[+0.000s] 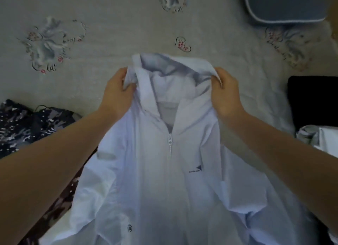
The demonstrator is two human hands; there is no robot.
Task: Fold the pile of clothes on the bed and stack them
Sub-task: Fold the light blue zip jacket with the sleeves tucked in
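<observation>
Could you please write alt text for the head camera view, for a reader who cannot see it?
A person's left hand and right hand hold up a white zip-front jacket by its collar over a bed with a floral cover. A dark patterned garment lies at left, a black garment at right.

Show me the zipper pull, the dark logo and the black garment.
zipper pull (170,137): head view, on the metal slider.
dark logo (195,169): head view, on the chest print.
black garment (312,100): head view, on its top face.
</observation>
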